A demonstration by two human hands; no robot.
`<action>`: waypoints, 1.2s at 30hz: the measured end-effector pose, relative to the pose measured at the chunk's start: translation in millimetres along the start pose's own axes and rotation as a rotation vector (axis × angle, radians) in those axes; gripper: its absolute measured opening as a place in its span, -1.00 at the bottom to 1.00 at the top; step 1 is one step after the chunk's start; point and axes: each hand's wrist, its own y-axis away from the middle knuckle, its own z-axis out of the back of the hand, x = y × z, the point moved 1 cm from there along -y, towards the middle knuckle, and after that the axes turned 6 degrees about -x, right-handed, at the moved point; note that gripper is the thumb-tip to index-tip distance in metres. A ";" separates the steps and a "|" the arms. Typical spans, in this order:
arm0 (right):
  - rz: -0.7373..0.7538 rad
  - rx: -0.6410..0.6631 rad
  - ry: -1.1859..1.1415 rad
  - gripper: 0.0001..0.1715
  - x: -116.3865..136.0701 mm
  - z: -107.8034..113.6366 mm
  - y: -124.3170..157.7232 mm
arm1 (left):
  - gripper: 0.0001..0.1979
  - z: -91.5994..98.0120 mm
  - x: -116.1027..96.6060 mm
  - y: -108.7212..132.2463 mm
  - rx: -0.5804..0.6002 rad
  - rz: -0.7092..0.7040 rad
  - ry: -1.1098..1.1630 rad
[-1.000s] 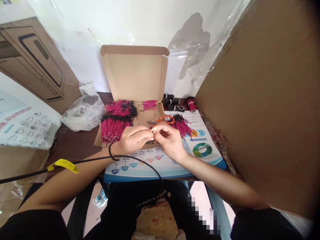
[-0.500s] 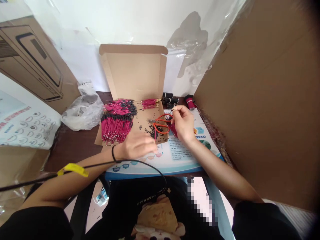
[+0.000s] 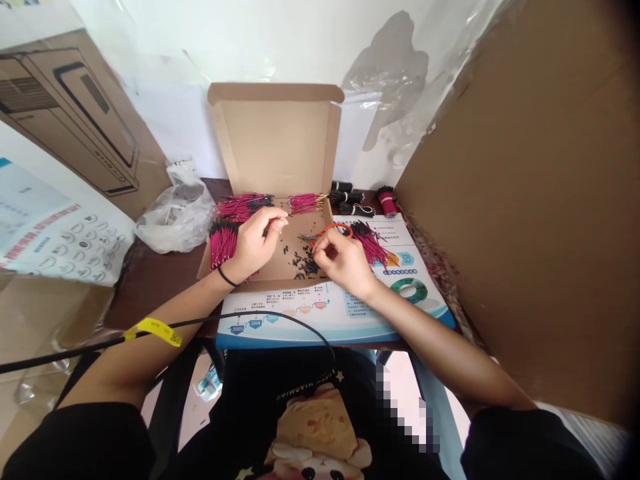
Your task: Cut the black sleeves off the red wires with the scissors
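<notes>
Your right hand (image 3: 344,261) is curled over the black cut pieces (image 3: 304,265), which lie loose, short and tube-like on the inside of an open cardboard box (image 3: 275,137). Its fingers are bent in close together, just beside the scissors (image 3: 327,230), whose orange-red loop handles sit near the box's front-right corner with the metal blades pointing left. I cannot tell whether those fingers have hold of a piece (the back of your hand hides the tips).

Your left hand (image 3: 257,243) is raised above the box, thumb and forefinger pinched shut; anything between them is too small to make out.

Around your hands lie 4 bundles of magenta wire with black ends: 3 in the box (image 3: 223,243) and 1 on a glossy printed sheet (image 3: 330,313). Black wire bundles (image 3: 347,197) and a small red bundle (image 3: 387,202) sit behind the sheet on a dark wooden table (image 3: 155,287). A crumpled plastic bag (image 3: 175,213) stands left of the box, and a large cardboard panel (image 3: 520,187) blocks the right side. A black cable (image 3: 240,319) with a yellow tag (image 3: 153,331) crosses your left forearm.
</notes>
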 end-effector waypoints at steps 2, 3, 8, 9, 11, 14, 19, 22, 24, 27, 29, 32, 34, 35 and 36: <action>0.053 0.026 0.057 -0.88 1.7 -1.5 0.9 | -0.83 -0.8 -4.7 -3.6 0.011 -0.016 -0.019; 0.072 0.045 0.077 -0.89 2.0 -3.0 1.7 | -0.82 -1.0 -7.1 -6.5 0.018 -0.030 -0.032; 0.186 0.128 0.177 -0.80 -2.2 -9.7 6.8 | -0.78 -2.3 -10.7 -26.2 0.005 -0.121 -0.116; 0.221 0.137 0.201 -0.80 -3.3 -10.1 7.5 | -0.79 -3.5 -7.9 -30.9 0.002 -0.111 -0.124; 0.288 0.157 0.252 -0.79 -5.0 -10.2 8.1 | -0.79 -8.2 1.6 -41.9 0.017 -0.059 -0.140; 0.367 0.209 0.359 -0.76 -5.5 -10.6 8.1 | -0.89 -23.3 21.8 -62.0 0.118 -0.032 -0.204; 0.421 0.291 0.444 -0.73 -3.6 -11.6 8.5 | -0.87 -67.3 49.5 -88.1 0.283 -0.112 -0.319; 0.410 0.287 0.458 -0.73 -3.1 -11.9 9.0 | -0.84 -93.1 57.4 -91.8 0.363 -0.128 -0.364; 0.404 0.286 0.457 -0.71 -2.8 -12.5 9.3 | -0.82 -104.6 61.5 -90.8 0.395 -0.103 -0.387; 0.408 0.287 0.455 -0.67 -0.9 -12.0 8.5 | -0.79 -112.0 67.4 -88.0 0.443 -0.079 -0.386; 0.409 0.273 0.442 -0.65 1.2 -7.9 5.7 | -0.76 -110.5 69.7 -87.4 0.470 -0.130 -0.341; 0.366 0.198 0.400 -0.64 3.0 5.8 -2.3 | -0.72 -97.7 68.7 -91.0 0.431 -0.195 -0.272; 0.317 0.158 0.392 -0.65 0.9 16.2 -8.0 | -0.72 -82.4 64.4 -95.1 0.384 -0.171 -0.253; 0.288 0.155 0.416 -0.60 -1.5 20.3 -10.1 | -0.75 -73.2 61.2 -96.8 0.372 -0.155 -0.244; 0.239 0.171 0.458 -0.51 -4.8 23.1 -11.6 | -0.77 -63.3 57.6 -97.9 0.371 -0.142 -0.235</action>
